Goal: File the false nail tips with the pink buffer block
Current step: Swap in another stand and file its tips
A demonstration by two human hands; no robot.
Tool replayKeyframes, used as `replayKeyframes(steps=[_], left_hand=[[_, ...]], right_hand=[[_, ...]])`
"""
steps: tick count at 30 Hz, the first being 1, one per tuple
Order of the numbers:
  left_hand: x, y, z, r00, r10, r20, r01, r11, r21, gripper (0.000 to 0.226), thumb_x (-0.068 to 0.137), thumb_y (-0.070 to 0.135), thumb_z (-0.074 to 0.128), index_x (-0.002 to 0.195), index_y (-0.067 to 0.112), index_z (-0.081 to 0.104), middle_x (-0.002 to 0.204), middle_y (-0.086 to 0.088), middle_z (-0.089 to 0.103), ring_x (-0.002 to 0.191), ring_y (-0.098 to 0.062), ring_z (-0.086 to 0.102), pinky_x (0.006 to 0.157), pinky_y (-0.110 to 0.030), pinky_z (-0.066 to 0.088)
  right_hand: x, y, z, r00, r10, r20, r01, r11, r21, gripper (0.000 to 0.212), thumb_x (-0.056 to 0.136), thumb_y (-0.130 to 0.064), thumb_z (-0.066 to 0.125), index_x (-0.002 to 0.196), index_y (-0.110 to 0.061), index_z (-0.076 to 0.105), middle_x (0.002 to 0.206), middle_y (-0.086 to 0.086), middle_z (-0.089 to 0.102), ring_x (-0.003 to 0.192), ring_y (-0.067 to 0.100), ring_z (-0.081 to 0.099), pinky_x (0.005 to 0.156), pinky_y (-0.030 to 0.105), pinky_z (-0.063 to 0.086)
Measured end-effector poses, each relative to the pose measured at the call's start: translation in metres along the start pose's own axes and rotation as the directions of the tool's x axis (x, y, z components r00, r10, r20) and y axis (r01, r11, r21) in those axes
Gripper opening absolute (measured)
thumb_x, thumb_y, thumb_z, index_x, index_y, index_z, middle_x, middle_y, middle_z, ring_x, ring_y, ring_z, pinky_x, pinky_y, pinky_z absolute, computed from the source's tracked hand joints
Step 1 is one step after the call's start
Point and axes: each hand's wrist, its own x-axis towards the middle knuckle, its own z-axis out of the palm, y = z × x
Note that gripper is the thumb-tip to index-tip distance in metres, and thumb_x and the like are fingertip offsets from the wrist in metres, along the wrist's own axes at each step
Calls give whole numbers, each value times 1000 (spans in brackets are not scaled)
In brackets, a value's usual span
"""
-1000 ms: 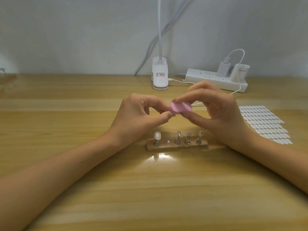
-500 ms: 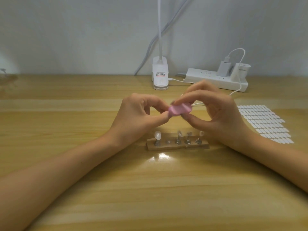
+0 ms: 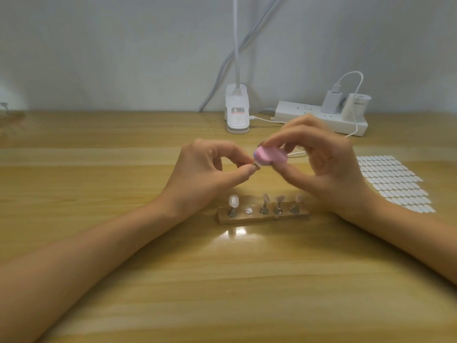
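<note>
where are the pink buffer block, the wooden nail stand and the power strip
pink buffer block (image 3: pixel 344 155): head view, middle of its pink face
wooden nail stand (image 3: pixel 247 219): head view, bare front edge of the base
power strip (image 3: pixel 296 109): head view, bare top face left of the charger

Nothing legible here. The clip lamp base (image 3: pixel 236 112) carries a small label (image 3: pixel 237 110) with a red bar and rows of tiny print, far too fine and blurred to make out. Over on the power strip (image 3: pixel 309 117), the white cylindrical plug-in unit (image 3: pixel 356 106) shows a short line of grey lettering across its front, and that is also too soft to read. No brand, number or sign comes through on either.
</note>
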Motion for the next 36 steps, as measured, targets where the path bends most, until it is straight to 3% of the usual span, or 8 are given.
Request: replayKeyframes(steps=[6,10,14,19,23,27,31,36], left_hand=[[4,-5,-1,996,-84,20,86,989,-121,4,84,14,80,83,14,76,49,25,57,40,-1,34,47,-9,27],[4,-7,-2,994,-98,49,104,984,-145,7,82,18,81,83,13,76,52,22,58,42,-2,34,47,-11,28],[4,-5,-2,993,-107,55,115,977,-179,8,82,16,82,79,20,76,62,22,67,44,-1,39,49,-9,32],[4,-5,-2,993,-112,46,117,982,-147,15,82,15,82,73,21,71,53,24,60,41,1,39,47,-6,29],[3,-2,-2,993,-105,57,114,976,-185,15,80,14,83,74,23,73,68,17,71,47,1,45,51,-9,36],[3,-4,-2,993,-112,46,118,980,-160,13,81,13,82,74,18,72,56,21,63,43,1,42,49,-8,33],[3,-1,-2,992,-108,59,118,974,-193,15,79,13,83,74,23,73,78,7,76,52,-7,49,53,-17,41],[4,-2,-1,995,-87,55,94,984,-149,17,80,9,83,73,20,71,59,20,65,43,1,42,50,-8,32]], right_hand=[[0,3,-4,997,78,-25,-78,997,-27,21,90,-7,71,111,-8,70,103,7,66,96,23,63,84,44,53],[2,-2,3,999,-12,51,13,1000,-10,21,90,-16,71,111,-13,70,99,11,66,94,29,63,83,45,54],[3,3,-4,990,117,-78,-119,993,-21,20,87,-23,72,107,-22,71,97,8,65,92,19,62,84,44,54],[3,-2,4,1000,5,24,-5,1000,-18,20,88,-22,71,108,-22,69,98,2,69,91,28,63,79,45,53],[3,0,-5,990,117,-80,-118,993,-1,18,89,-25,70,107,-25,69,97,3,66,92,22,63,82,48,53],[2,-2,3,998,18,53,-16,999,-51,17,91,-16,68,108,-17,69,100,-3,67,94,25,62,82,43,52],[3,0,-3,991,131,-22,-131,990,-41,16,92,-14,67,108,-14,67,99,3,63,93,16,64,87,43,53],[2,-3,2,995,87,40,-82,991,-106,16,93,-17,65,108,-12,69,99,4,65,95,14,62,86,36,52]])
